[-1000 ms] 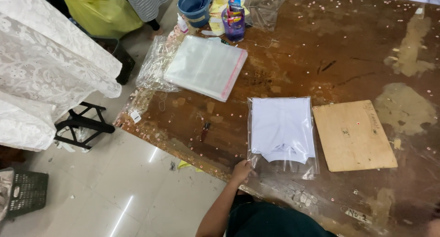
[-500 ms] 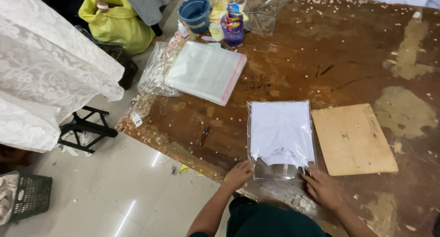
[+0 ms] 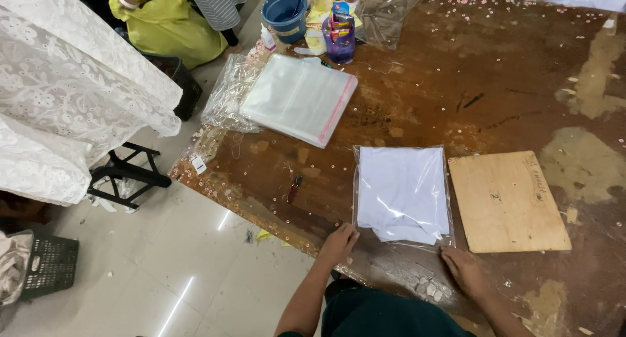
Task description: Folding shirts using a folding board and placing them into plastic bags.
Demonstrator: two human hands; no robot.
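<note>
Two hands rest at the near edge of the tabletop (image 3: pixel 417 102), well apart from each other and clamped on nothing. Your left hand (image 3: pixel 338 244) lies with loosely curled fingers just beside the near left corner of the clear plastic bag (image 3: pixel 402 195); your right hand (image 3: pixel 464 270) lies flat just below its near right corner. This bag lies flat with its open mouth toward you, and the folded white garment (image 3: pixel 401 192) sits inside it, its lower edge uneven near the mouth; that placement likely keeps the opening within reach of both hands. A plywood board (image 3: pixel 507 201), rectangular and pale brown, lies just beside the bag on the right, apart from it. Farther away on the left, a stack of clear flat bags (image 3: pixel 298 99) with a pink strip along one edge lies square on the tabletop, partly over a crumpled clear wrapper (image 3: pixel 225 96). Behind it stand a blue bucket (image 3: pixel 284 12) and a purple cup (image 3: pixel 340 40) holding small colourful packets. White lace fabric (image 3: pixel 72 89) hangs at far left.
</note>
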